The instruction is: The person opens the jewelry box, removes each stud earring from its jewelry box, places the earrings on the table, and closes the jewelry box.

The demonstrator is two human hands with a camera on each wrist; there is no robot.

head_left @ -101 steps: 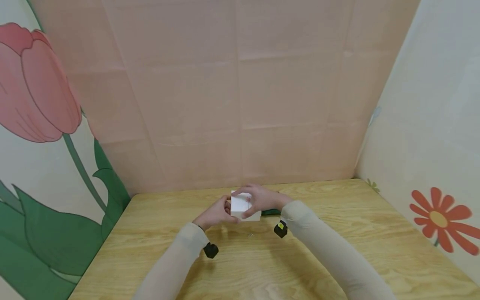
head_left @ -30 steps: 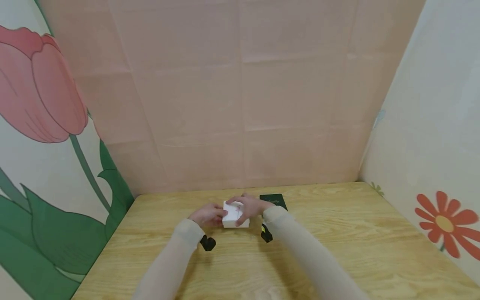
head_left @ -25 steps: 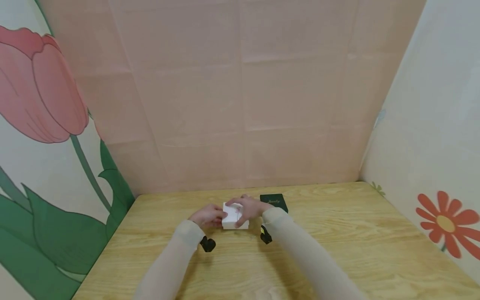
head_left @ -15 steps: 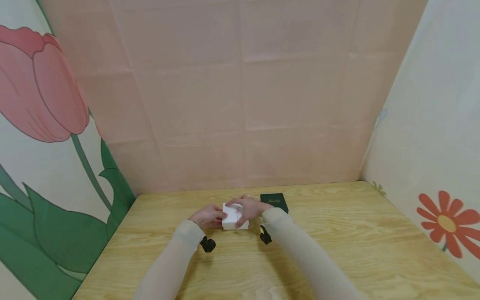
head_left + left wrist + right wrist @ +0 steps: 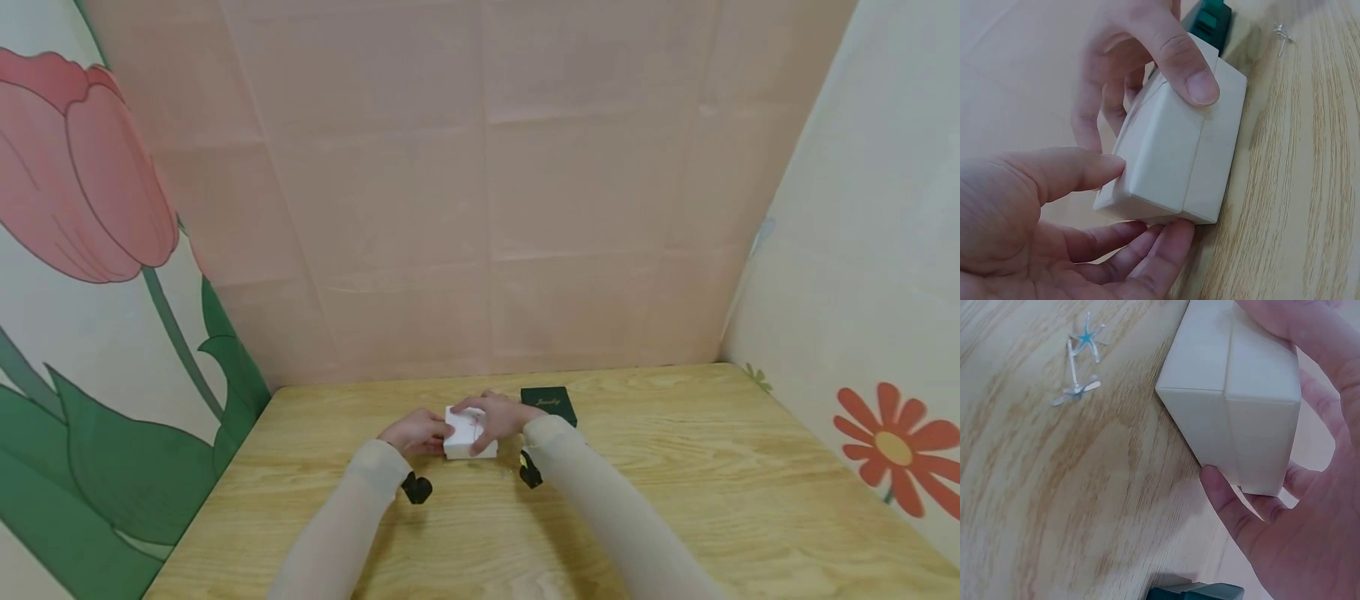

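1. Wooden desk point(image 5: 660, 483) runs past the fingers point(image 5: 1104, 239) on both sides — far edge beyond them.
2. White box point(image 5: 463, 424), held between the fingers: left hand point(image 5: 417, 431) pinches its left end; right hand point(image 5: 498, 414) grips across it, fingers spread wide.
3. Green box point(image 5: 550, 401) right of the fingers — star ornament point(image 5: 1087, 339) nearer the person.

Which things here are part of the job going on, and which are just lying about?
Part of the job:
The white box, held by both the left hand and the right hand

Probably just lying about:
The dark green box, not held
The star-shaped earrings, not held, though they might matter, lying near the white box
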